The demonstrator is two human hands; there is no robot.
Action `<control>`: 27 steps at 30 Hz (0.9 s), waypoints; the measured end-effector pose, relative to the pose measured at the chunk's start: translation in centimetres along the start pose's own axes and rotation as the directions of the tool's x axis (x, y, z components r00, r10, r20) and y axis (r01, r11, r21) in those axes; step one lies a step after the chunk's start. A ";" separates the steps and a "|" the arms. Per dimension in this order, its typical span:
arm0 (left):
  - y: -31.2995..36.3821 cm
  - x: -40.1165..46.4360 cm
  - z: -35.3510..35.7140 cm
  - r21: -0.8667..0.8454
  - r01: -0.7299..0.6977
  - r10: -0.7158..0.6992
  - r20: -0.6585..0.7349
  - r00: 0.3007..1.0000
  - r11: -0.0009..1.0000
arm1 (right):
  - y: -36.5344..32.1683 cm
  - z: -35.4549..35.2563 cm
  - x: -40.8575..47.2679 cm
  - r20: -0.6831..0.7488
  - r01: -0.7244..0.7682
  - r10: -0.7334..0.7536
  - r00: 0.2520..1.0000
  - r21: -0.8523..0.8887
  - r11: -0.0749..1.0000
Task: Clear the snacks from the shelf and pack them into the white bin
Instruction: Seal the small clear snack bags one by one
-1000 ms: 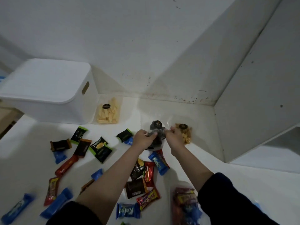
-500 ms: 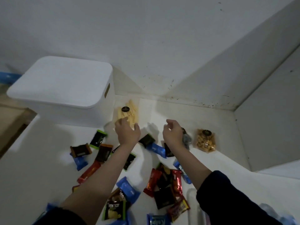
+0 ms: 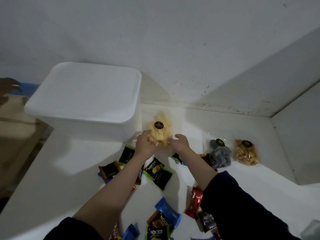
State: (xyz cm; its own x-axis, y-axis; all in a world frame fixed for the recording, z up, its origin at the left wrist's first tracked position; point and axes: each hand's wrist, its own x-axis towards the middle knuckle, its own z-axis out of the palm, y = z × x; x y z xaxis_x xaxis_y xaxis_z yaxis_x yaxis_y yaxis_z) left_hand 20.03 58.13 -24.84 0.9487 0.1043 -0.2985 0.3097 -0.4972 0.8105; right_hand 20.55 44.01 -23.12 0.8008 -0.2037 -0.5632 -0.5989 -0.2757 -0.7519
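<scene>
White bin (image 3: 86, 94) at 10 o'clock, lid on, nothing packed far as I can tell. Left hand (image 3: 144, 142) and right hand (image 3: 179, 142) both curled round bag of yellow sticks (image 3: 160, 129) beside bin. Wrapped snacks (image 3: 157, 172) all over white shelf (image 3: 60, 170); scuffed wall (image 3: 190, 58) behind.

White shelf (image 3: 72, 163): lidded white bin (image 3: 86, 99) at the back left edge. Two clear snack bags near the back right corner, one dark (image 3: 219, 155), one golden (image 3: 246, 154). Small wrapped snacks scattered across the centre and front, including a Nextar packet (image 3: 157, 172), a blue packet (image 3: 168, 211) and a red packet (image 3: 195, 200).
</scene>
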 end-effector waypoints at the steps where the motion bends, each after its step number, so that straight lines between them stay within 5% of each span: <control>1: -0.2 -0.6 0.1 -0.042 -0.026 0.026 0.009 1.000 0.999 | 0.8 -0.3 -0.4 -0.005 0.001 -0.001 1.000 0.024 1.000; 12: 4.9 -10.0 0.3 -0.398 -0.111 0.105 -0.037 0.994 0.911 | 4.0 -7.4 -8.3 -0.015 0.269 -0.273 0.962 0.239 0.933; 19: 9.4 -14.6 0.2 -0.269 -0.290 0.288 -0.049 0.956 0.918 | 3.6 -12.7 -13.3 -0.078 0.478 -0.476 0.876 0.007 0.878; 27: 12.9 -21.5 1.3 -0.185 -0.359 0.379 0.089 0.921 0.915 | 1.9 -20.0 -19.5 -0.297 0.706 -0.642 0.707 0.254 0.661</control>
State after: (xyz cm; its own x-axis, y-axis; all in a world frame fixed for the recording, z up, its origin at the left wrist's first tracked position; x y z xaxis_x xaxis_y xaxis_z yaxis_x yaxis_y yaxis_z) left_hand 3.58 48.38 -8.68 0.9855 -0.1694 -0.0123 -0.0454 -0.3327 0.9419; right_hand 3.81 28.63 -6.73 0.9512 -0.2462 0.1862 0.1696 -0.0873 -0.9816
